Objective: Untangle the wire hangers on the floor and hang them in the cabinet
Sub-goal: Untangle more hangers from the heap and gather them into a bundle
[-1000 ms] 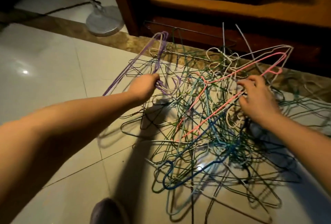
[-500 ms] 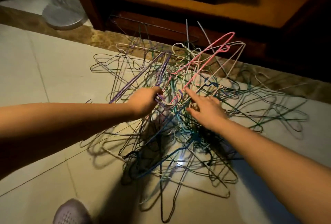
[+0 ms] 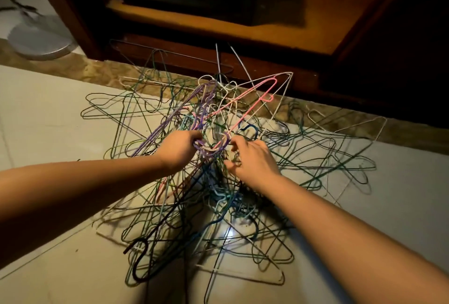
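Right hand [image 3: 255, 160] has closed in on the left hand [image 3: 178, 149] since the earlier frame, and its formerly outstretched fingers now curl round strands of the tangled pile of coloured wire hangers [image 3: 218, 206]; which strand cannot be told. Left-hand fingers grip the hook end of the purple wire hanger [image 3: 170, 121], which slants away beyond the knuckles. Between the two sets of fingertips rises the pink wire hanger [image 3: 269, 97]. The pile lies beneath the fingers on the pale tiled floor [image 3: 48, 109], before the dark wooden cabinet [image 3: 170, 48].
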A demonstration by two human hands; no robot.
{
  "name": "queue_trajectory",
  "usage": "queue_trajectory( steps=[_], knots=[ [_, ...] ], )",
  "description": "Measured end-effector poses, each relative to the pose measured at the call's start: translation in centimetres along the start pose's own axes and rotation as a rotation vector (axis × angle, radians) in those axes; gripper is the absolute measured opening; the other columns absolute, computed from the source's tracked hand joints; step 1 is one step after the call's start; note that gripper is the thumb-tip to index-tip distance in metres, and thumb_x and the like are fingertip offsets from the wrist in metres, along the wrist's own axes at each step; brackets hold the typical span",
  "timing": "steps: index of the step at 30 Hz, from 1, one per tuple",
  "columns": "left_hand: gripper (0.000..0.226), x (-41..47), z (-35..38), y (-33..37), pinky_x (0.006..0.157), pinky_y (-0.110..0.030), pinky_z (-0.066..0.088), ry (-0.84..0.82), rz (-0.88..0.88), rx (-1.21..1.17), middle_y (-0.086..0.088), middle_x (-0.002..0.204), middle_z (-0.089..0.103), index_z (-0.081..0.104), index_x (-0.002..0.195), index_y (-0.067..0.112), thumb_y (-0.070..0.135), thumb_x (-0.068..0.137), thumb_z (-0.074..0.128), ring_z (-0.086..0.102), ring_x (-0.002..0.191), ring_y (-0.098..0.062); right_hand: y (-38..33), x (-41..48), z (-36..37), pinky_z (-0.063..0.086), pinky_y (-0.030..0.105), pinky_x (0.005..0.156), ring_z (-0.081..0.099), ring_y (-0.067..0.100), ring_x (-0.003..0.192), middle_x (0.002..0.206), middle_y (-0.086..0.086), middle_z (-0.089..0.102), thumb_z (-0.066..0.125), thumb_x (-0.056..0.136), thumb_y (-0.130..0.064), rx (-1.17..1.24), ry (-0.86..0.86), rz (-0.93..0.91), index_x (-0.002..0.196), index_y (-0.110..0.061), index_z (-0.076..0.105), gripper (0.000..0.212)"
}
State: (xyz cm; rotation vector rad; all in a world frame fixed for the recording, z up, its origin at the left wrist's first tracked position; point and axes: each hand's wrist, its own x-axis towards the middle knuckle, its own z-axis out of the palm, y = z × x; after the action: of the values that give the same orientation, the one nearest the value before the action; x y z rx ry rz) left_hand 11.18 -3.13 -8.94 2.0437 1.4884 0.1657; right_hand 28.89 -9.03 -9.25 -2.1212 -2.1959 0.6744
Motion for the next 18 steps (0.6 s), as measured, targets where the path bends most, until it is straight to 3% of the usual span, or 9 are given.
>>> queue_trajectory(
  steps=[4, 7, 11, 15, 18],
  knots=[
    [0.036, 0.3, -0.1, -1.0, 0.078, -0.028, 0.043, 0.019, -0.025, 0.003, -0.009, 0.119, 0.064, 0.063, 0.113, 0.014, -0.001, 0.088, 0.042, 0.061, 0.102, -0.025, 1.0, -1.0, -1.3, 0.025, 0.031, 0.098, 0.051, 0.022, 0.108, 0.114, 0.001, 0.060, 0.045, 0.095, -0.038, -0.059, -0.013, -0.084, 0.122, -0.019, 0.040, 0.034],
    [0.040, 0.5, -0.1, -1.2, 0.091, -0.034, 0.048, 0.049, -0.042, -0.027, -0.007, 0.123, 0.062, 0.061, 0.117, 0.012, -0.005, 0.089, 0.039, 0.059, 0.108, -0.024, 0.9, -1.1, -1.6, 0.026, 0.032, 0.096, 0.054, 0.021, 0.096, 0.109, -0.001, 0.060, 0.041, 0.096, -0.039, -0.144, 0.019, -0.167, 0.113, -0.018, 0.047, 0.028],
    [0.041, 0.6, -0.5, -1.3, 0.090, -0.037, 0.049, 0.083, -0.037, 0.001, -0.009, 0.122, 0.062, 0.061, 0.117, 0.012, -0.005, 0.088, 0.038, 0.060, 0.107, -0.026, -0.4, -0.6, -1.3, 0.044, 0.038, 0.081, 0.052, 0.024, 0.069, 0.091, 0.008, 0.062, 0.045, 0.093, -0.031, -0.167, 0.215, -0.285, 0.100, -0.013, 0.058, 0.023],
    [0.038, 0.7, -1.3, -1.2, 0.085, -0.037, 0.050, 0.129, -0.016, -0.002, -0.012, 0.122, 0.062, 0.060, 0.118, 0.010, -0.004, 0.089, 0.040, 0.060, 0.105, -0.028, -3.8, -1.2, -1.2, 0.040, 0.036, 0.083, 0.050, 0.029, 0.098, 0.120, 0.012, 0.047, 0.033, 0.100, -0.036, -0.243, 0.001, -0.170, 0.126, -0.015, 0.043, 0.034],
    [0.041, 1.0, -2.2, -1.5, 0.076, -0.031, 0.046, 0.190, -0.010, 0.036, -0.011, 0.119, 0.064, 0.061, 0.118, 0.010, -0.005, 0.086, 0.042, 0.061, 0.103, -0.029, -6.1, -1.1, 0.8, 0.039, 0.041, 0.088, 0.056, 0.035, 0.103, 0.128, 0.020, 0.043, 0.033, 0.101, -0.031, -0.376, -0.069, -0.137, 0.136, -0.013, 0.033, 0.039]
  ],
)
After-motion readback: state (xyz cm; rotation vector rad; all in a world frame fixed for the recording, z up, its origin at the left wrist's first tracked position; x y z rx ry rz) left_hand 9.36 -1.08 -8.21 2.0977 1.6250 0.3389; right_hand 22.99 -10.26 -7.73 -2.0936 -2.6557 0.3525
